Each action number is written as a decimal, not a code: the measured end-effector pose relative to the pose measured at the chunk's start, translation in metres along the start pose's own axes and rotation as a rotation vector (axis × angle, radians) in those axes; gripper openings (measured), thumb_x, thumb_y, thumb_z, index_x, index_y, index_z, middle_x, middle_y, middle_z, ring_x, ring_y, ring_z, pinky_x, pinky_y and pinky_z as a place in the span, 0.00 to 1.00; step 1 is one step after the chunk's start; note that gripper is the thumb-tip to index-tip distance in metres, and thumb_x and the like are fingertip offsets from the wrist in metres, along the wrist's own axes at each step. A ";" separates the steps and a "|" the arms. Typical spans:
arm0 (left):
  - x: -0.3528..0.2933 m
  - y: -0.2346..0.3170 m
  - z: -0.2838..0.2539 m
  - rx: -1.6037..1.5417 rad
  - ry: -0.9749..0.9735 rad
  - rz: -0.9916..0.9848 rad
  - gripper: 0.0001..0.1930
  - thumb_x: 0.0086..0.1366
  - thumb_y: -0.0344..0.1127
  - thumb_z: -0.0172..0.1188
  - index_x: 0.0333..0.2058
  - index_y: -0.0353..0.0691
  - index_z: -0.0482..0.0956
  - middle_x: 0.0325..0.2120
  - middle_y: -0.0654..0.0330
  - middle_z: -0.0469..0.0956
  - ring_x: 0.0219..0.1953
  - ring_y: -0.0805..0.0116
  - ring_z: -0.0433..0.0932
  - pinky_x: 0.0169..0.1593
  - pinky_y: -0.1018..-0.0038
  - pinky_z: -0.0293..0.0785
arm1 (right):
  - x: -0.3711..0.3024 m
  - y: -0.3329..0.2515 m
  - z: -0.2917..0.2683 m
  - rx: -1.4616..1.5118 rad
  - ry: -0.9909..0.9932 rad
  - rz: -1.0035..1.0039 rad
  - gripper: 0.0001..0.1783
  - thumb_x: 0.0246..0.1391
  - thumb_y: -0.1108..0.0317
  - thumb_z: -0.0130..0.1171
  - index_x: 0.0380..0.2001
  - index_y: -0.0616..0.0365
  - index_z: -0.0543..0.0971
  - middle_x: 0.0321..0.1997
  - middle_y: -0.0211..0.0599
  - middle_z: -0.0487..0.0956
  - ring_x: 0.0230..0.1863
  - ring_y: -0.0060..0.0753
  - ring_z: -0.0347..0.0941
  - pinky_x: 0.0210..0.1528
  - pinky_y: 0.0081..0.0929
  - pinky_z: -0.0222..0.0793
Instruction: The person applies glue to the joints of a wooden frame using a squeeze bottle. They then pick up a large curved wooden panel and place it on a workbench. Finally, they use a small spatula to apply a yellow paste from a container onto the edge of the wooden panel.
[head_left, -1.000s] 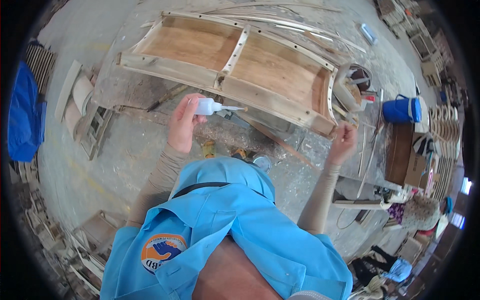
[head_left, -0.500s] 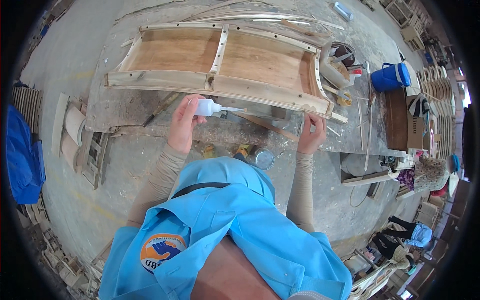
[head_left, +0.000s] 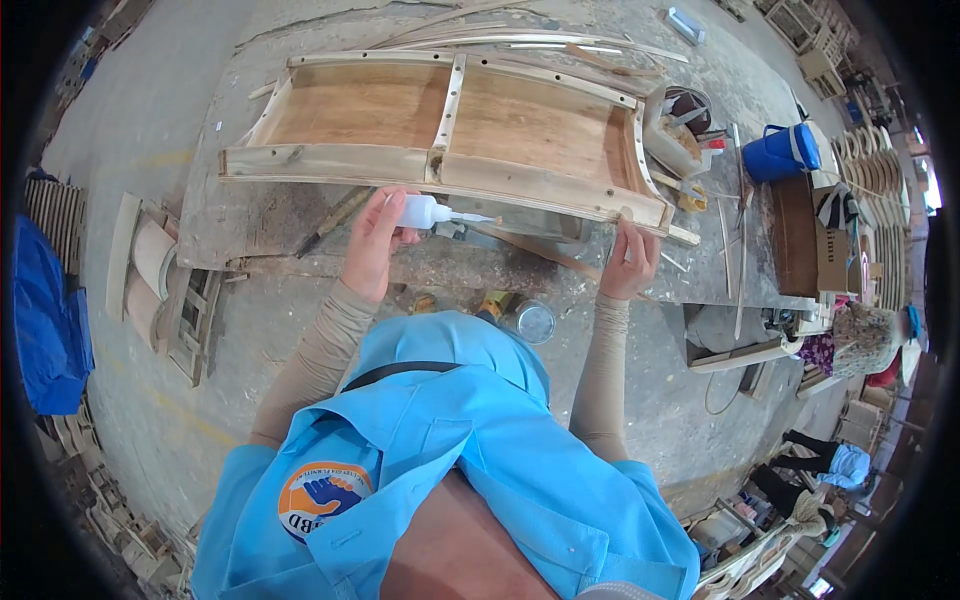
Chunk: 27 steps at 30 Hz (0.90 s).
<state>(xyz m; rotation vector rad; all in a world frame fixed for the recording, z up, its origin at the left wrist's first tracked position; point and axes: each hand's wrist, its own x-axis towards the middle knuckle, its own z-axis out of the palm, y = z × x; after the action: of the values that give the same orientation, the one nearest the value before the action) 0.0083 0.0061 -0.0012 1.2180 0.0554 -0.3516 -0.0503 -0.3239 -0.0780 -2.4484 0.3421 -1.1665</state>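
Observation:
My left hand (head_left: 370, 248) is closed around a small white squeeze bottle (head_left: 418, 211), which lies on its side in my grip. Its narrow tip points right, along the near side of a wooden frame (head_left: 330, 161). The frame is curved, with plywood panels, a cross rib and several dark holes along its rails. By the frame's near right corner is my right hand (head_left: 629, 262), its fingers pinched together at the rail's lower edge. Whatever is between those fingertips, if anything, is hidden.
The frame rests on a worn workbench (head_left: 690, 262). Right of it stand a tub (head_left: 668, 145) of supplies, a yellow-handled brush (head_left: 692, 196) and a blue bucket (head_left: 780, 153). Thin wood strips (head_left: 560, 40) lie beyond it. A clear round container (head_left: 530, 321) sits below the bench's near edge.
The frame and bench appear slightly further right and lower in view. The bottle has shifted slightly right with my left hand. My right fingers now appear against the rail's edge.

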 end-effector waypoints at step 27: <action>0.003 -0.007 -0.001 -0.038 -0.037 0.001 0.13 0.69 0.44 0.50 0.41 0.42 0.74 0.29 0.67 0.74 0.26 0.81 0.66 0.34 0.80 0.66 | -0.038 -0.036 0.003 -0.433 -0.365 -0.097 0.35 0.51 0.70 0.56 0.64 0.41 0.63 0.51 0.37 0.66 0.53 0.42 0.62 0.58 0.43 0.53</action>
<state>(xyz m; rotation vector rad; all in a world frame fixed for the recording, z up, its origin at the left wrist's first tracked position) 0.0091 0.0047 -0.0083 1.1732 0.0294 -0.3706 -0.0698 -0.2771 -0.0888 -3.0155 0.4006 -0.7077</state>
